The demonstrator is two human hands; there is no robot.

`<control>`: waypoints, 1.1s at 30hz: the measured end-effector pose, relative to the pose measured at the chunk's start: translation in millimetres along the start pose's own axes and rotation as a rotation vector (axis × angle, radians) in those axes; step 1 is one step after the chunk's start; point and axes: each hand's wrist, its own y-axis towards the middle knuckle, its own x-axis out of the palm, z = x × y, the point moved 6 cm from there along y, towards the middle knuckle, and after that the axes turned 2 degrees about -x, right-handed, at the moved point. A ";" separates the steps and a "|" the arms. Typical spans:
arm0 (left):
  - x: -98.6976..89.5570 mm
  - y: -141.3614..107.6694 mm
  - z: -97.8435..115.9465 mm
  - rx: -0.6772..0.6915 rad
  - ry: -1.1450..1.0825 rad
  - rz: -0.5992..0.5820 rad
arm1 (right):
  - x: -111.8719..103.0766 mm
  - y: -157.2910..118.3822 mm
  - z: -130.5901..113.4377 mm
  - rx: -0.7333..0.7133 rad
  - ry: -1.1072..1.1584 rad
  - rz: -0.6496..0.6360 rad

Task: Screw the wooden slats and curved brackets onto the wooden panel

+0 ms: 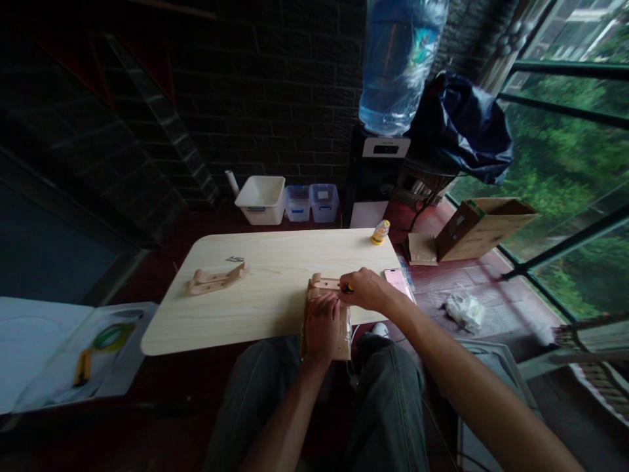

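Dark brick wall (304,92) at the back, pale tabletop (275,255) in front of the seated person. Far left of both hands, beyond the table edge: an open white case (39,334) with a yellow-and-black tool (82,367) and a green coil (109,337), presumably parked there to leave the top free. On the table, well left of the hands: a wooden assembly (196,287), with small dark parts (234,259) just behind it, likely set aside within reach. Left hand (323,321) lies palm down on a brown box (344,341) at the near edge, fingers reaching a wooden piece (324,283) on top; probably steadying it, though cannot tell whether the fingers grip or only press. The box seems to serve as a raised support. Right hand (364,288) is closed around a yellow-and-black handle (347,288) at the piece's right end; working tip hidden. Right of and beyond that hand, a yellow-topped container (379,233); nearer its forearm, a phone (398,282) at the edge, apparently kept clear of the work.
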 end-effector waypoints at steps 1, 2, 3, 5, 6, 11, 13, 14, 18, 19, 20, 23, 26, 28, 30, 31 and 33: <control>0.1 -0.1 0.1 -0.001 0.002 0.000 | 0.9 1.6 0.0 -0.001 -0.007 -0.004; 0.2 -0.2 0.2 -0.002 0.004 0.000 | 1.6 3.1 -0.2 -0.006 -0.018 -0.007; 0.4 -0.4 0.1 -0.005 0.005 0.000 | 2.1 4.6 -0.3 -0.010 -0.029 -0.008; 0.6 -0.6 -0.1 -0.011 0.008 0.004 | 2.4 7.1 -0.9 -0.020 -0.045 -0.010; 0.7 -0.5 0.0 -0.012 0.010 0.004 | 2.1 8.0 -1.5 -0.024 -0.047 -0.012; -1.1 0.9 3.4 0.007 0.028 -0.001 | -0.1 9.7 -7.7 -0.040 -0.091 -0.080; -2.2 1.6 4.6 0.007 0.030 -0.006 | -0.6 10.2 -9.9 -0.040 -0.140 -0.119; -2.7 1.8 5.0 0.004 0.029 -0.008 | -0.7 10.6 -10.5 -0.038 -0.162 -0.135; -4.0 2.0 4.6 -0.015 0.009 0.007 | -0.2 11.9 -9.6 -0.024 -0.196 -0.187; -4.0 1.9 4.1 -0.020 0.003 0.012 | 0.0 11.9 -8.8 -0.018 -0.195 -0.194; -4.0 1.8 3.8 -0.023 -0.001 0.017 | 0.3 11.8 -8.0 -0.013 -0.192 -0.198; -4.1 1.8 3.8 -0.017 0.005 0.031 | 0.9 11.0 -5.6 0.001 -0.184 -0.198; -4.4 2.1 4.6 -0.004 0.015 0.037 | 1.0 10.5 -4.9 0.007 -0.177 -0.185; -4.4 2.0 4.8 0.000 0.014 0.042 | 0.9 10.7 -5.1 0.012 -0.174 -0.182; -4.1 1.6 4.7 0.003 0.014 0.051 | 0.9 10.9 -5.5 0.017 -0.173 -0.185; -3.9 1.4 4.5 0.004 0.015 0.056 | 0.7 11.1 -5.8 0.017 -0.173 -0.184; -3.3 1.0 4.3 0.006 0.021 0.063 | 0.5 11.5 -5.8 0.015 -0.176 -0.178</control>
